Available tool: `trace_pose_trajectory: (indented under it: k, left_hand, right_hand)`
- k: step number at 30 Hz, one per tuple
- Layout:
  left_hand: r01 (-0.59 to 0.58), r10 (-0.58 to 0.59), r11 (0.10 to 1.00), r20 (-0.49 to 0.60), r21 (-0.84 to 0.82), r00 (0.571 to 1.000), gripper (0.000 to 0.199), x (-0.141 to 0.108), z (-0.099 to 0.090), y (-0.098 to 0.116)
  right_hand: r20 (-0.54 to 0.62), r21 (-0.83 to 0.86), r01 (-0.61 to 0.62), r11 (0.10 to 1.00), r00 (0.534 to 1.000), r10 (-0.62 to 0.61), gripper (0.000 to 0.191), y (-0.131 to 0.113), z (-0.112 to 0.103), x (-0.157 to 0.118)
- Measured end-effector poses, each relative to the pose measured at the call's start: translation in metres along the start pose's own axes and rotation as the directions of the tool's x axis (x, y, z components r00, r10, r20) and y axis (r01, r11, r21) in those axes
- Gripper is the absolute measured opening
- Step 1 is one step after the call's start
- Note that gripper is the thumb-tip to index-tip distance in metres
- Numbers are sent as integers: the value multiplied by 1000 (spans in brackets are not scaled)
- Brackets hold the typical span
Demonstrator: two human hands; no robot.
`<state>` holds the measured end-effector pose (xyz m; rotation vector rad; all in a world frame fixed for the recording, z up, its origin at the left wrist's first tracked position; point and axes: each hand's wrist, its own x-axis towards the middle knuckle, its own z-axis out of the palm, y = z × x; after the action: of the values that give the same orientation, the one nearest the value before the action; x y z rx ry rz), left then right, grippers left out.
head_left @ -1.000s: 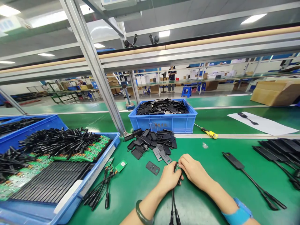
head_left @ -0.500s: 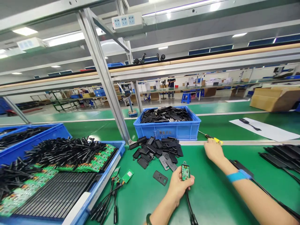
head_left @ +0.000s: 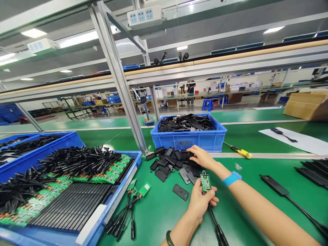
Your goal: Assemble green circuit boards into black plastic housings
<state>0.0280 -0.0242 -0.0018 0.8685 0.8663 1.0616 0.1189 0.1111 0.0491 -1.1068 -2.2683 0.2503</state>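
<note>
**Board in one hand, reaching for a shell with the other**

Low in the middle of the frame, the left hand is closed around a small green circuit board, held upright with its black cable trailing toward the bottom edge. The right hand, just above it, lies with fingers spread on the pile of black plastic shells in front of the blue bin; I cannot tell whether it has pinched one yet. This looks like the picking step: one shell has to be singled out from the loose heap and brought to the board.

Half a second ago that right hand was over by the yellow-handled screwdriver, right of centre; it has since swung left to the pile, while the left has kept its grip on the board.
</note>
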Motion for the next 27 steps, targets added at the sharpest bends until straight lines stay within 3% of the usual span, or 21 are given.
trace_pose_trajectory:
  k: [2,4,7,9,13,18,27]
  left_hand:
    - [36,-35,998,5,-46,999,69,-1,1,2]
    - [64,-63,995,23,-77,998,77,-2,1,2]
    - [73,-70,995,53,-68,996,73,-3,3,3]
    - [75,-71,996,70,-50,995,68,-4,3,4]
    - [93,-90,996,145,-15,985,64,-5,3,7]
    - [114,-112,993,240,3,964,69,-8,1,7]
    - [48,-68,995,230,91,971,62,-8,5,2]
  right_hand:
    - [-86,23,-60,998,994,61,25,-3,-16,-15]
    - [-144,174,-150,973,974,176,21,-7,-34,-37]
    - [-95,548,-265,794,923,374,29,-16,-56,-80]
    - [-34,673,-306,673,897,442,34,-21,-63,-107]
    - [7,711,-374,595,850,526,39,-24,-53,-137]
    - [66,706,-411,577,849,524,36,-22,-30,-141]
    - [80,746,-401,532,847,526,33,-16,-22,-145]
